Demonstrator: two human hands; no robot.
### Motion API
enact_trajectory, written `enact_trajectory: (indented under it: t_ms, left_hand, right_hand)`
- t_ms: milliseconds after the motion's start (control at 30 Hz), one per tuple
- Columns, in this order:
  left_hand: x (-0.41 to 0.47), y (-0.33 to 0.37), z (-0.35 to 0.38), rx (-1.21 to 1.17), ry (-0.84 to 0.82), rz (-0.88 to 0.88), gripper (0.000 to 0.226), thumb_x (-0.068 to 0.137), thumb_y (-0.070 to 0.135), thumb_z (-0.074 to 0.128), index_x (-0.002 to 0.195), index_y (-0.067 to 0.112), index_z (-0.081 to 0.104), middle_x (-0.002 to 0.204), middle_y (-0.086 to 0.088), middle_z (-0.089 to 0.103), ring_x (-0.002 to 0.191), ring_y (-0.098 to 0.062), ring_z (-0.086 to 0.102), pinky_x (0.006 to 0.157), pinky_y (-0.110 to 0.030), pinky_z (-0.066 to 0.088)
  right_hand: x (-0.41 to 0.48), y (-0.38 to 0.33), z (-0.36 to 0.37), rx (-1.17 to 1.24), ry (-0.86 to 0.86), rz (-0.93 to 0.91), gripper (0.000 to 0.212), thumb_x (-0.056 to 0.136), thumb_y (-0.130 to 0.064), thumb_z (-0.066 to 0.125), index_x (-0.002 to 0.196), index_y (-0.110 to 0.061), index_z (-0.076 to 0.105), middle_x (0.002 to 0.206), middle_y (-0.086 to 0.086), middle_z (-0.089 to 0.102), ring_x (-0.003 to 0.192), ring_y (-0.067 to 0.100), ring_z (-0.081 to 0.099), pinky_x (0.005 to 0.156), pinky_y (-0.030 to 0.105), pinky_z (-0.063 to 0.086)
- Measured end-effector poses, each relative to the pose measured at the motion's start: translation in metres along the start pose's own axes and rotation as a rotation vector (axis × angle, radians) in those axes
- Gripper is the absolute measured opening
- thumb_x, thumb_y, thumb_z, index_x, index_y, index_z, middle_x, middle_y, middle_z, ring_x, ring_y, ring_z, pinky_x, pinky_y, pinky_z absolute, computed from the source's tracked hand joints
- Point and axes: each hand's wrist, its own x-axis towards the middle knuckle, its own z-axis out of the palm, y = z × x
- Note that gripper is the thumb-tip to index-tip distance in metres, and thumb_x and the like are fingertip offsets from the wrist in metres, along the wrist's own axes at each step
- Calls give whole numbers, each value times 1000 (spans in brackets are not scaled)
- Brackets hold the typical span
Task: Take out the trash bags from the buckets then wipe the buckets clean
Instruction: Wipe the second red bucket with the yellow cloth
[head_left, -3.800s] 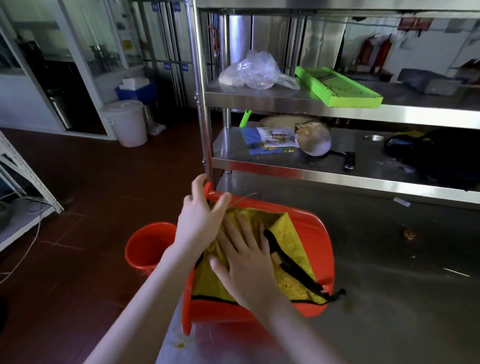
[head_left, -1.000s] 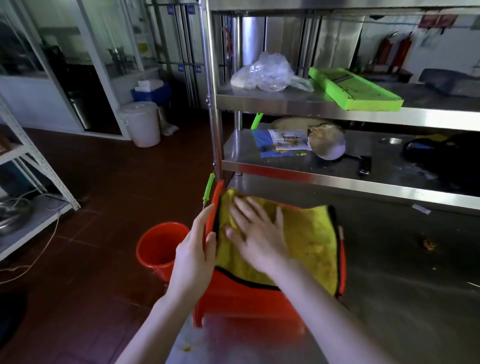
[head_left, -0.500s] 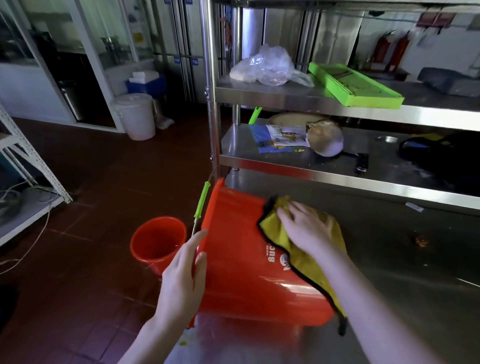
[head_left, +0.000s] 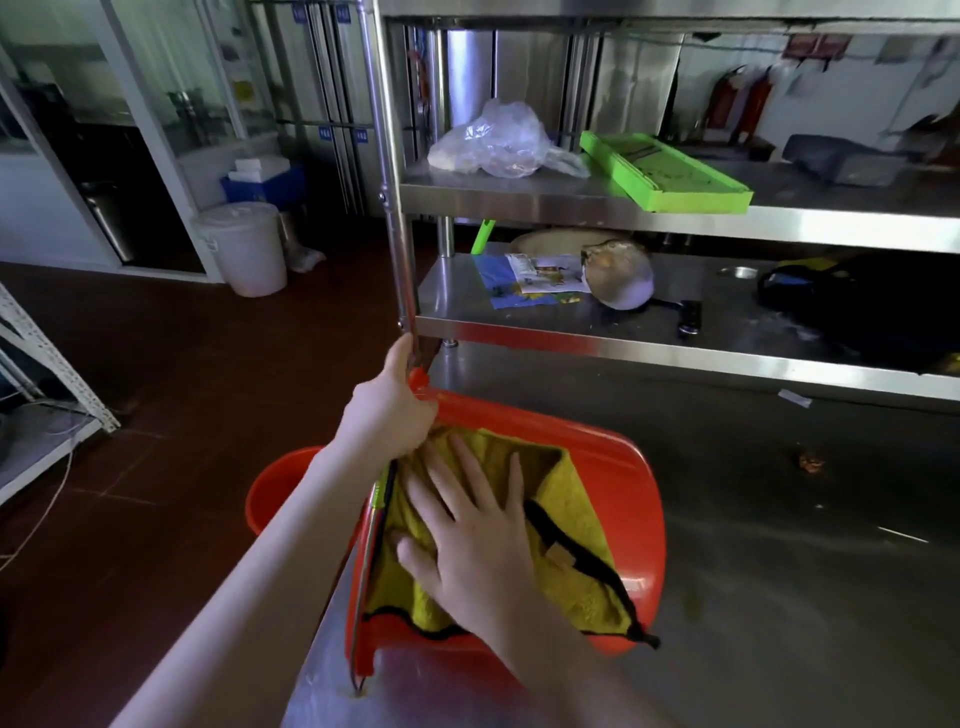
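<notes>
Fingers of the right hand (head_left: 470, 540), on the outer wall half a second ago, now lie spread and flat on the yellow cloth (head_left: 576, 499), pressing it inside the red bucket (head_left: 641, 499). The left hand (head_left: 389, 410), open before, now curls over the rim. The bucket lies on its side on the tabletop (head_left: 779, 571), mouth toward the person. A second red bucket (head_left: 275, 493) stands on the floor.

The round plastic bucket (head_left: 634, 483) is glossy orange-red; the fuzzy cloth (head_left: 576, 504) is mustard yellow with black edging. The flat plastic tray (head_left: 670, 174) is lime green, the lidded pail (head_left: 247, 254) white.
</notes>
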Motion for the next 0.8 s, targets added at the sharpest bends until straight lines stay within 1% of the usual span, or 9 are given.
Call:
enact_trajectory:
  t_ms: [100, 167, 233, 300, 367, 533, 633, 733, 800]
  left_hand:
    - [-5, -3, -5, -29, -59, 103, 77, 90, 13, 58, 151, 44, 22, 102, 5, 66, 63, -6, 63, 49, -9, 44]
    - [-20, -21, -7, -39, -67, 252, 83, 87, 8, 60, 148, 51, 24, 82, 9, 67, 58, -2, 63, 48, -8, 45]
    - [-38, -44, -2, -41, -68, 326, 94, 78, 1, 63, 145, 56, 27, 71, 3, 66, 51, -8, 61, 47, -14, 48]
    - [-57, -59, 4, -79, -73, 328, 102, 71, -2, 64, 143, 59, 27, 71, 0, 67, 48, -13, 59, 46, -18, 49]
    - [-67, -67, 9, -108, -69, 333, 106, 69, -3, 65, 144, 60, 25, 74, 4, 67, 47, -14, 58, 46, -14, 46]
    - [-59, -63, 8, -76, -37, 345, 107, 66, 0, 64, 145, 59, 23, 72, -7, 67, 48, -21, 56, 51, -35, 51]
    - [-62, -65, 6, -104, -34, 355, 106, 66, 1, 66, 146, 57, 24, 77, 1, 68, 50, -17, 59, 52, -31, 53]
    - [-70, -72, 7, -136, -24, 364, 108, 67, -4, 65, 146, 57, 25, 83, 8, 67, 53, -14, 61, 51, -21, 52]
    - [-75, -77, 11, -170, -25, 363, 107, 69, -7, 64, 146, 55, 25, 85, 14, 67, 54, -12, 61, 54, -20, 53]
  right_hand:
    - [-6, 34, -3, -15, -12, 31, 66, 88, -65, 37, 149, -43, 22, 160, -11, 19, 149, 18, 12, 110, 68, 18]
    - [-11, 68, -7, -44, -59, 171, 66, 89, -70, 24, 150, -49, 8, 161, -17, 6, 150, 14, 5, 113, 65, 12]
    - [-13, 110, -12, -53, -117, 352, 66, 88, -75, 4, 149, -50, 0, 160, -22, -2, 149, 9, -2, 114, 63, 10]
    - [-6, 146, -18, 6, -169, 495, 71, 84, -76, -8, 149, -49, 2, 159, -24, -2, 148, 5, -5, 115, 62, 9]
    - [14, 160, -23, 70, -200, 554, 74, 83, -75, -6, 149, -47, 11, 159, -25, 6, 147, 4, 0, 115, 62, 9]
    - [54, 77, -8, 26, -149, 209, 63, 93, -65, 12, 147, -38, 29, 158, -18, 18, 148, 9, 9, 111, 68, 6]
    - [50, 29, 1, 44, -65, 43, 58, 96, -61, 20, 147, -35, 28, 158, -12, 23, 149, 17, 12, 111, 70, 9]
    - [43, 55, -3, 32, -73, 75, 61, 94, -68, 17, 148, -42, 22, 159, -15, 18, 149, 14, 10, 113, 65, 8]
    - [36, 94, -9, 29, -103, 262, 67, 89, -73, 8, 149, -44, 20, 159, -18, 14, 148, 10, 9, 115, 61, 7]
